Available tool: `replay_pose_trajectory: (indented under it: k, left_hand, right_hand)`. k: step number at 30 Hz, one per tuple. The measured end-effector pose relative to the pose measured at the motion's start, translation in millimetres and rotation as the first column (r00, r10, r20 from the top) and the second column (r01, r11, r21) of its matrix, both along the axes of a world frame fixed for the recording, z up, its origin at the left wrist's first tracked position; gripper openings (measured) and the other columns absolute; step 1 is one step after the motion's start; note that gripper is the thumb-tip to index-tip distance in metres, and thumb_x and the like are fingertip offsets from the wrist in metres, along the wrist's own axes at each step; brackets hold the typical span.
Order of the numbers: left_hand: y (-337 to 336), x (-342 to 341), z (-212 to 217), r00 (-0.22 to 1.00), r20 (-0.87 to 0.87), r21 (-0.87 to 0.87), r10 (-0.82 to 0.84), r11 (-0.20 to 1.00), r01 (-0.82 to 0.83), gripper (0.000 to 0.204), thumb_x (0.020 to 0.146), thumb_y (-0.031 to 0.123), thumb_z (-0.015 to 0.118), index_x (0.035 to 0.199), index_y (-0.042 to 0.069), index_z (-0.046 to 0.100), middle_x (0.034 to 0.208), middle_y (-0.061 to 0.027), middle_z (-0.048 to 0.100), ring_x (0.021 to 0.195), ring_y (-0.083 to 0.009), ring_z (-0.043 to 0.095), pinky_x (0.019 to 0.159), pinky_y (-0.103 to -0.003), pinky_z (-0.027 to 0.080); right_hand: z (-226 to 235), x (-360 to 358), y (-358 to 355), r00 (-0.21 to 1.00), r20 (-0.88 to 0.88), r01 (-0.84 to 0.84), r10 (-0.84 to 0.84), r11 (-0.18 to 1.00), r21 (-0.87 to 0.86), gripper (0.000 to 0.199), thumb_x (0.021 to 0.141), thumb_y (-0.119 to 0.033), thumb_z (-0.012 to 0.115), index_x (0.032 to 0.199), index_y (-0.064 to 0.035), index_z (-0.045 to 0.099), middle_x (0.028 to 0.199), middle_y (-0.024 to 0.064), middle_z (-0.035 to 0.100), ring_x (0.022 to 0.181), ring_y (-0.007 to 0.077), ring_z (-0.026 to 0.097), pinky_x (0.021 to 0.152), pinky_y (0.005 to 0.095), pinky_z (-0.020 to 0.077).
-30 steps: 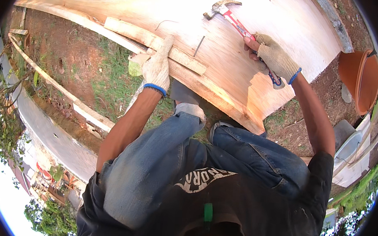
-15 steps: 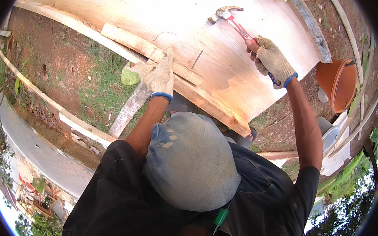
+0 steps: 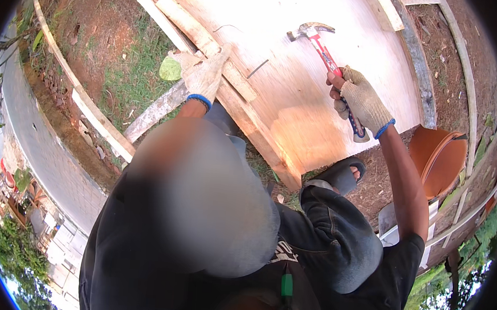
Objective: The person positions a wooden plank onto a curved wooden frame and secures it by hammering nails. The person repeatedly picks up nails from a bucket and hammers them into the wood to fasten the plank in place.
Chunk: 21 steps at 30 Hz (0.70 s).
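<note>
My right hand [image 3: 366, 103], in a cream knit glove with bare fingertips, is closed round the handle of a claw hammer [image 3: 323, 52] with a red and white shaft. The hammer's head is over a pale plywood sheet [image 3: 302, 121]. A short wooden strip [image 3: 202, 35] lies along the sheet's left edge, beside a longer timber batten [image 3: 256, 124]. My gloved left hand [image 3: 205, 78] grips the short strip, fingers partly hidden beneath. Between the hands, a thin dark nail-like rod [image 3: 258, 68] lies on the plywood, and a thin curved wire or string [image 3: 228, 26] lies farther up.
An orange-brown bucket [image 3: 441, 160] lies tilted beside my right forearm. A weathered board [image 3: 158, 109] sticks out below my left hand, near a round green object [image 3: 170, 69]. My sandalled foot [image 3: 345, 174] is by the sheet's near corner. A grey timber [image 3: 419, 63] borders the right side.
The view has turned, so the plywood appears at a steeper angle. My right leg and sandalled foot now show more fully. Both hands keep their holds.
</note>
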<state>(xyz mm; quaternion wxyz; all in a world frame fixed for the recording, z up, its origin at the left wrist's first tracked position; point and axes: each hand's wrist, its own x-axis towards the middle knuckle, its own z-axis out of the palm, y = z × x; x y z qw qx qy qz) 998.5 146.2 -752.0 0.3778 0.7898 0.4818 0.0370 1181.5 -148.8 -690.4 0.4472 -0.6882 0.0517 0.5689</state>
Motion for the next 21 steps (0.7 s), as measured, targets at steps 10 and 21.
replay_pose_trajectory:
  k: [10,21]
  left_hand:
    - [3.8,-7.6,94.1,0.985,-0.02,-0.56,-0.17,0.818,0.13,0.049,0.096,0.037,0.082,0.132,0.007,0.067,0.123,-0.0077,0.071,0.112,-0.0153,0.069,0.093,-0.034,0.059]
    - [-57.0,1.2,22.2,0.979,-0.121,-0.102,0.164,0.979,-0.176,0.117,0.074,0.064,0.088,0.147,-0.018,0.045,0.144,-0.0319,0.06,0.133,-0.04,0.06,0.111,-0.042,0.047]
  right_hand:
    - [-65.8,-69.4,-13.0,0.976,-0.156,0.19,-0.152,0.944,0.271,0.037,0.106,-0.044,0.065,0.108,-0.0064,0.063,0.079,-0.0002,0.056,0.059,0.0088,0.053,0.046,0.0286,0.0432]
    - [-57.3,-25.6,-23.0,0.976,-0.072,0.215,-0.203,0.93,0.299,0.04,0.11,-0.048,0.059,0.09,-0.013,0.053,0.069,-0.002,0.05,0.052,0.0071,0.045,0.047,0.0244,0.038]
